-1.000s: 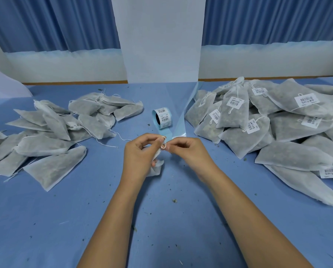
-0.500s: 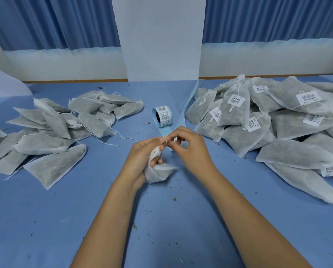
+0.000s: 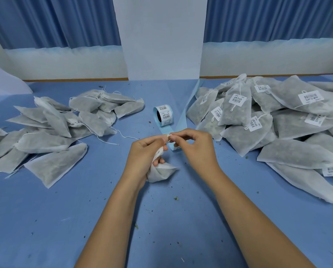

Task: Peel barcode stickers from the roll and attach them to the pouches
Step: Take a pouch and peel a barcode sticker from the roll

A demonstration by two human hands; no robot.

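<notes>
Pouch (image 3: 161, 172) long axis roughly upright, neck up (pinched by left hand (image 3: 144, 151) and right hand (image 3: 195, 149)).

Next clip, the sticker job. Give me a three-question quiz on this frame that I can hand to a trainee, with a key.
1. True or false: many pouches in the right pile already show barcode stickers.
2. Where does the sticker roll stand? A) on the table, between the two piles; B) on top of the left pile; C) inside a pouch.
3. Fill in: the pouch held just above the table is gripped round its body by the ___ hand.
Key: 1 true; 2 A; 3 left hand.
</notes>
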